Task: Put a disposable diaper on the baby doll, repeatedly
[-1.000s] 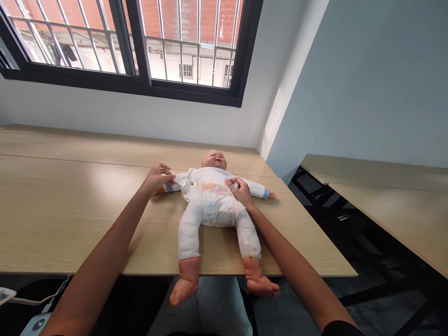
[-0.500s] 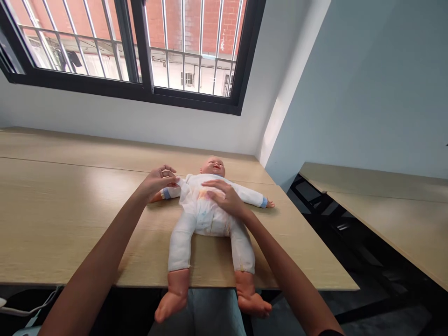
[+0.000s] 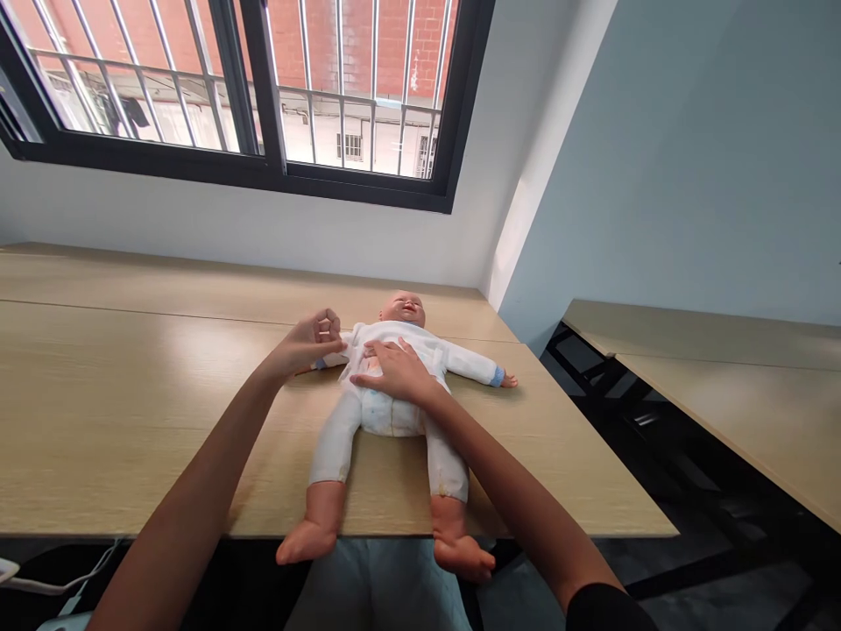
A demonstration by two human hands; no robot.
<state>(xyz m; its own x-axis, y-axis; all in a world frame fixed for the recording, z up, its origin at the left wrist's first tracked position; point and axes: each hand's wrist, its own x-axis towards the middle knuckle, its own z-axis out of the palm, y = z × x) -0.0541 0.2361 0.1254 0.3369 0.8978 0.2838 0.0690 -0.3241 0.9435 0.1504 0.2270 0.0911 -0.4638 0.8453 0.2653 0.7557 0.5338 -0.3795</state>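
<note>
1. Window (image 3: 263, 166): blk frame, sliding type, daylight coming in.
2. Outside: metal bars (image 3: 342, 88), red brick wall (image 3: 387, 44).
3. White wall (image 3: 197, 232) under window; pale blue wall (image 3: 663, 166) on R.
4. Light wood worktop (image 3: 131, 421) along wall.
5. 2nd wood worktop (image 3: 710, 350) on R, blk metal frame (image 3: 591, 368).
6. Dark floor (image 3: 723, 561).

A baby doll (image 3: 387, 412) lay on a wooden table (image 3: 131, 421), its feet past the near edge, and stood between the left hand (image 3: 308, 343) and the right hand (image 3: 394, 372), which lay flat on its middle. A hand could pass over the tabletop left of the doll, or beyond its head toward a white wall (image 3: 263, 237). Rightward, the table ended at a gap before a second desk (image 3: 696, 342).
</note>
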